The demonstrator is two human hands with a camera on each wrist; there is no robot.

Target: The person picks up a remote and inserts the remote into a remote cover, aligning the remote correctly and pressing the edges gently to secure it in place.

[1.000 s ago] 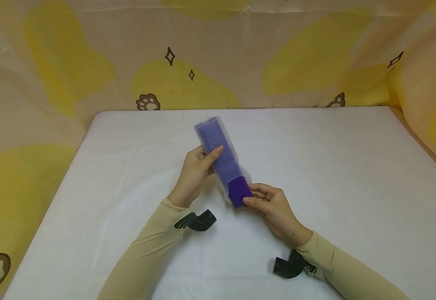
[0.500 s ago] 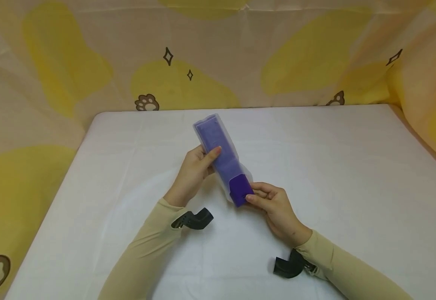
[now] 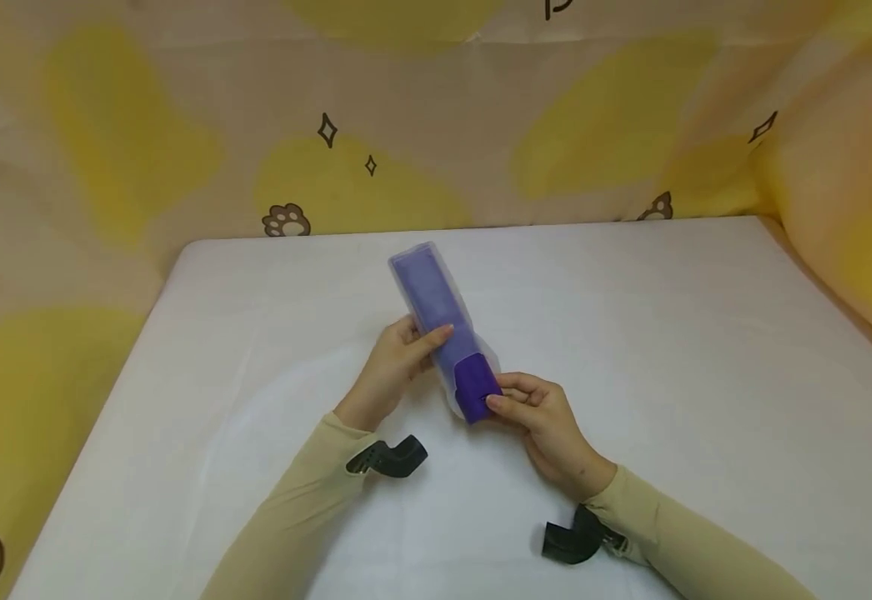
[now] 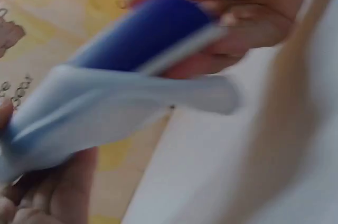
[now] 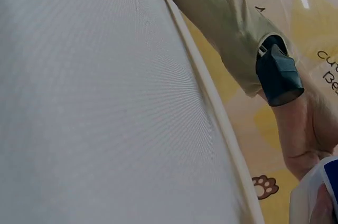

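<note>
A long, slim purple case [image 3: 477, 388] sits inside a frosted translucent sleeve [image 3: 430, 287], slanting above the table. Its dark purple end sticks out bare at the lower right, and through the sleeve the rest looks paler. My left hand [image 3: 391, 367] grips the sleeve about midway, thumb across the front. At the bare end, my right hand [image 3: 548, 421] pinches the case between thumb and fingers. In the blurred left wrist view, the bare end [image 4: 153, 31] shows deep blue with a pale strip along one side, and the sleeve's loose lip [image 4: 211, 92] flares away from it.
A white-covered table [image 3: 676, 333] lies under both hands. Behind it hangs a yellow and beige patterned cloth [image 3: 406, 100]. Black curved wrist mounts [image 3: 398, 457] stick out from both beige sleeves, close over the table.
My left hand has shifted down along the frosted sleeve, nearer the bare purple end. My right hand keeps its pinch there. The head view has tilted up slightly.
</note>
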